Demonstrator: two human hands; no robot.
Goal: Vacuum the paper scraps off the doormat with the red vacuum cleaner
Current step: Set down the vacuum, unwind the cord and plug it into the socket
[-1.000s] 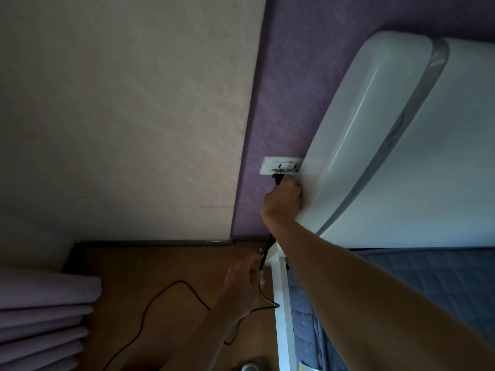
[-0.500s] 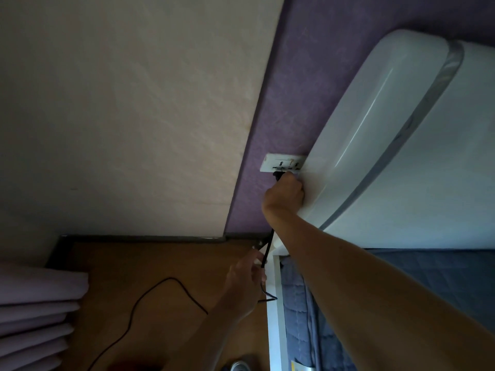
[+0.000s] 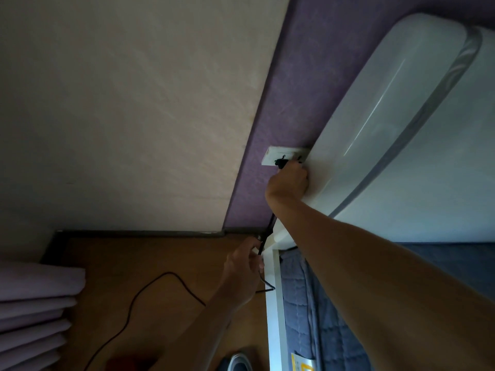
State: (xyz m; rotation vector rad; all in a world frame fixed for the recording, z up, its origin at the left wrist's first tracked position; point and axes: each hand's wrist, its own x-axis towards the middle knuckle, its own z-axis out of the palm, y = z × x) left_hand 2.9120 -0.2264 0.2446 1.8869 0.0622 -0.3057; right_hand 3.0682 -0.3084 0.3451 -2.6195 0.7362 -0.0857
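Observation:
A white wall socket (image 3: 278, 156) sits on the purple wall beside the bed's white headboard. My right hand (image 3: 290, 180) grips the black plug (image 3: 281, 164) pressed against the socket. A black power cord (image 3: 270, 227) runs down from the plug to my left hand (image 3: 245, 266), which pinches it near the bed frame's corner. From there the cord (image 3: 150, 286) loops over the wooden floor toward the lower left. A dim red shape (image 3: 128, 362), perhaps the vacuum cleaner, shows at the bottom edge. The doormat and paper scraps are out of view.
A white glossy headboard (image 3: 401, 116) and white bed frame (image 3: 274, 317) with a blue quilted mattress (image 3: 316, 330) fill the right. Folded pale lilac bedding (image 3: 34, 311) is stacked at the left. A shoe tip (image 3: 238, 362) shows at the bottom. Cream wall stands behind.
The view has shifted slightly, so the socket and hands sit a little farther right. My right hand stays on the plug at the socket; my left hand keeps hold of the cord.

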